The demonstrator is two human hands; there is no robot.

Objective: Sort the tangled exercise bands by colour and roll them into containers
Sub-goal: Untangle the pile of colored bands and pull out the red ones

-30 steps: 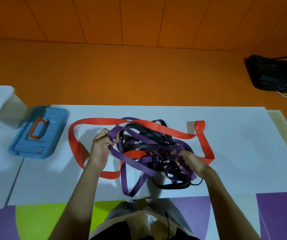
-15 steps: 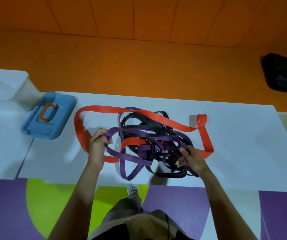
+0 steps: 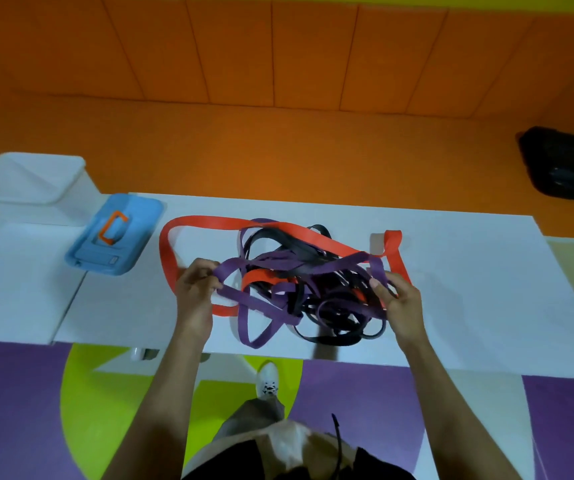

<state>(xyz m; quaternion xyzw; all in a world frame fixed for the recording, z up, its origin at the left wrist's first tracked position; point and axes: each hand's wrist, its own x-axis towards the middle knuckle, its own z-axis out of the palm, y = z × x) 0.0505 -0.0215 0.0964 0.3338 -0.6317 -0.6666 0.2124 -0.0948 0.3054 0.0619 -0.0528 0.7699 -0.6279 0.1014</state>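
Observation:
A tangle of exercise bands lies on the white table. A wide orange band loops round the outside, purple bands cross the middle and black bands pile at the centre and front. My left hand pinches a purple band at the tangle's left side. My right hand grips another stretch of purple band at the right side, and that band runs taut between the two hands.
A blue lid with an orange handle lies left of the tangle. A clear plastic container stands at the far left. A black bag sits on the orange floor at the right. My shoe shows below the table's front edge.
My right hand has moved out to the right and taken hold of a purple band, stretching it across the tangle. My left hand keeps its pinch. The view has shifted back.

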